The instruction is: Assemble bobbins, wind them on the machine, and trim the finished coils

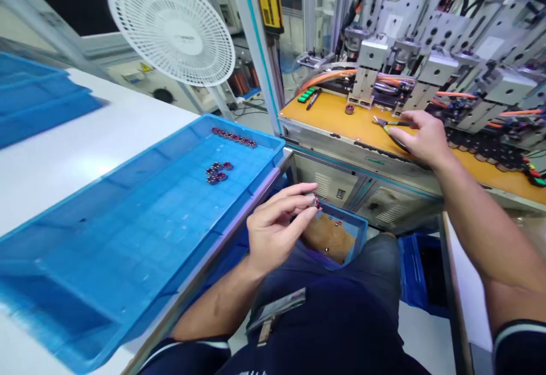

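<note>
Between the thumb and fingers of my left hand (pixel 277 224) is a small round red and silver part (pixel 314 200), held above my lap. My right hand (pixel 424 139) is at the orange-topped bench (pixel 333 119), its thumb and fingers around the handles of pliers (pixel 379 121), whose jaws point left. Another small round part (pixel 350 109) stands on the bench left of the pliers. In the large blue tray (pixel 162 210) at the left, several similar parts (pixel 218 172) lie in a cluster, and a row of them (pixel 234 137) lies by the far edge.
A machine (pixel 435 50) with metal blocks and orange hoses rises behind the bench. A white fan (pixel 179 33) stands beyond the tray. Below my left hand, a blue bin (pixel 360 233) holds cardboard and a few small pieces. Another blue bin (pixel 420 272) is at the lower right.
</note>
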`<state>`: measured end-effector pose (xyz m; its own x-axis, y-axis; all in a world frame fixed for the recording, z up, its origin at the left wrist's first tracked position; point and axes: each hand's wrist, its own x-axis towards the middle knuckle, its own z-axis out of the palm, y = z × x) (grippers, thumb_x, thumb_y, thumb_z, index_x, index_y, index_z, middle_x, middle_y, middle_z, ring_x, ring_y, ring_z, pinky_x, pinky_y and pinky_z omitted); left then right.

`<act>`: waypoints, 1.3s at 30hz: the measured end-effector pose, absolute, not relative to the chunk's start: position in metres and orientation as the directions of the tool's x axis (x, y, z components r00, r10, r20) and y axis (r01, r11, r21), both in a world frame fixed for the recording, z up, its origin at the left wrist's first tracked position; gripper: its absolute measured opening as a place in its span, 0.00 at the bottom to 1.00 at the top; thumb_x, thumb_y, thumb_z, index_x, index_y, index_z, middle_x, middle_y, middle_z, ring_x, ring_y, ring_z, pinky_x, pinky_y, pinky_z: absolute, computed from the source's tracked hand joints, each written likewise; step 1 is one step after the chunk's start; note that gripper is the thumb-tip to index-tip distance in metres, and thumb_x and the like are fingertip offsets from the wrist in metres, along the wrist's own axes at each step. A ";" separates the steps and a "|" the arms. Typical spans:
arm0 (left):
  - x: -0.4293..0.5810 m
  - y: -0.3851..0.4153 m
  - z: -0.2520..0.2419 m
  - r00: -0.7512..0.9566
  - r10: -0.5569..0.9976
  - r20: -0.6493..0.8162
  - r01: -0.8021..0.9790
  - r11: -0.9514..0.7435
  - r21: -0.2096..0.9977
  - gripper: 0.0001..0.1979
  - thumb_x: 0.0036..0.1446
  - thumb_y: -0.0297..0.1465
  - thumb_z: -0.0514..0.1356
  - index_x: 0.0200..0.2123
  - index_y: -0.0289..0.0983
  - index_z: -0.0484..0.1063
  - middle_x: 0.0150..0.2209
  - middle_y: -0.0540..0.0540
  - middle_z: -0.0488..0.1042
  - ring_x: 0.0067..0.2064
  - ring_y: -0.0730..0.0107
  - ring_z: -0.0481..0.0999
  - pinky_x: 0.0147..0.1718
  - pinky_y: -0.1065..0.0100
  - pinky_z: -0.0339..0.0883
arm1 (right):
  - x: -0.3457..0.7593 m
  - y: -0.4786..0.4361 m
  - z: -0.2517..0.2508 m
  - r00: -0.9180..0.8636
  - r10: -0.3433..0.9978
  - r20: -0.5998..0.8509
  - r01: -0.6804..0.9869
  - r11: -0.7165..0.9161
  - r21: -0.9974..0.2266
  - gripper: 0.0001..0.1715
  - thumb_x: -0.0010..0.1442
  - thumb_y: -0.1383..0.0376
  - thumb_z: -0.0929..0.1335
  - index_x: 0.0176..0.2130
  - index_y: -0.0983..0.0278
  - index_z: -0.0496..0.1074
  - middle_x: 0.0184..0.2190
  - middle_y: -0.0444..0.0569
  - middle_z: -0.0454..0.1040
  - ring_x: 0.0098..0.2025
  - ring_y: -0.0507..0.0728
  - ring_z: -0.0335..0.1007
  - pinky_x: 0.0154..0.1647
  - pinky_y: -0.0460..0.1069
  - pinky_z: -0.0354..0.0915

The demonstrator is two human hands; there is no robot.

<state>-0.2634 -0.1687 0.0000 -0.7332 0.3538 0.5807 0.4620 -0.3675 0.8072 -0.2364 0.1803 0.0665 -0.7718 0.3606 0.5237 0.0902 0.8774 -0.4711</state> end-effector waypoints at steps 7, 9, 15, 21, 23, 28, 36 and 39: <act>-0.263 -0.177 -0.003 -0.760 0.341 0.553 0.425 -0.382 0.821 0.14 0.52 0.19 0.67 0.40 0.40 0.81 0.45 0.41 0.81 0.42 0.64 0.82 0.38 0.65 0.80 | -0.250 0.216 0.056 -0.957 0.244 0.154 0.255 0.966 0.053 0.35 0.63 0.46 0.63 0.56 0.72 0.67 0.54 0.67 0.69 0.55 0.72 0.66 0.56 0.65 0.63; -0.263 -0.178 -0.005 -0.762 0.347 0.547 0.427 -0.366 0.827 0.14 0.52 0.19 0.67 0.40 0.39 0.81 0.46 0.40 0.80 0.43 0.62 0.82 0.38 0.65 0.80 | -0.233 0.211 0.056 -0.966 0.211 0.150 0.221 0.974 0.053 0.36 0.63 0.44 0.63 0.58 0.68 0.66 0.55 0.64 0.68 0.57 0.72 0.65 0.58 0.66 0.62; -0.262 -0.172 -0.005 -0.776 0.364 0.516 0.408 -0.335 0.849 0.11 0.52 0.21 0.67 0.40 0.38 0.81 0.45 0.40 0.80 0.41 0.65 0.81 0.37 0.67 0.80 | -0.156 0.156 0.046 -0.948 0.108 0.298 0.062 0.985 -0.159 0.37 0.59 0.53 0.67 0.64 0.59 0.59 0.53 0.61 0.62 0.55 0.74 0.61 0.58 0.69 0.59; -0.259 -0.161 -0.006 -0.766 0.407 0.498 0.398 -0.309 0.864 0.10 0.52 0.22 0.68 0.39 0.37 0.81 0.45 0.40 0.81 0.40 0.66 0.82 0.35 0.68 0.80 | -0.070 0.038 0.019 -0.967 0.148 0.209 -0.095 0.551 -0.829 0.35 0.62 0.72 0.67 0.64 0.53 0.56 0.43 0.51 0.67 0.43 0.58 0.68 0.45 0.54 0.70; -0.258 -0.157 -0.005 -0.753 0.426 0.502 0.405 -0.301 0.863 0.10 0.52 0.22 0.68 0.39 0.37 0.81 0.46 0.40 0.81 0.41 0.66 0.82 0.35 0.68 0.79 | -0.057 0.012 0.013 -0.989 0.059 0.136 -0.112 0.311 -0.944 0.41 0.62 0.74 0.65 0.67 0.52 0.50 0.46 0.51 0.68 0.42 0.54 0.70 0.43 0.51 0.72; -0.252 -0.154 -0.003 -0.730 0.455 0.509 0.421 -0.288 0.860 0.11 0.53 0.21 0.67 0.40 0.38 0.80 0.46 0.41 0.81 0.42 0.66 0.82 0.36 0.68 0.79 | -0.066 -0.003 0.004 -0.997 -0.053 0.050 -0.051 0.023 -0.998 0.43 0.63 0.75 0.64 0.68 0.48 0.49 0.54 0.51 0.66 0.54 0.55 0.69 0.60 0.55 0.66; -0.249 -0.161 -0.004 -0.699 0.462 0.545 0.480 -0.263 0.837 0.10 0.53 0.22 0.67 0.40 0.37 0.80 0.45 0.40 0.81 0.43 0.64 0.82 0.37 0.69 0.79 | -0.081 0.000 -0.002 -0.994 -0.108 0.018 -0.012 -0.058 -0.998 0.41 0.64 0.73 0.65 0.68 0.47 0.51 0.54 0.50 0.67 0.57 0.56 0.66 0.64 0.58 0.60; -0.250 -0.162 -0.003 -0.682 0.464 0.565 0.509 -0.254 0.823 0.10 0.53 0.22 0.67 0.40 0.38 0.80 0.45 0.40 0.81 0.43 0.65 0.82 0.38 0.68 0.79 | -0.084 -0.002 -0.001 -0.995 -0.100 0.025 -0.017 -0.080 -0.997 0.40 0.64 0.73 0.65 0.68 0.47 0.51 0.53 0.50 0.68 0.54 0.55 0.67 0.60 0.56 0.63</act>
<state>-0.2502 -0.1624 -0.0030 -0.6824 0.4635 0.5652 0.5089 -0.2539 0.8225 -0.0840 -0.0016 -0.0008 -0.9947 -0.1000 0.0252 -0.0172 -0.0802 -0.9966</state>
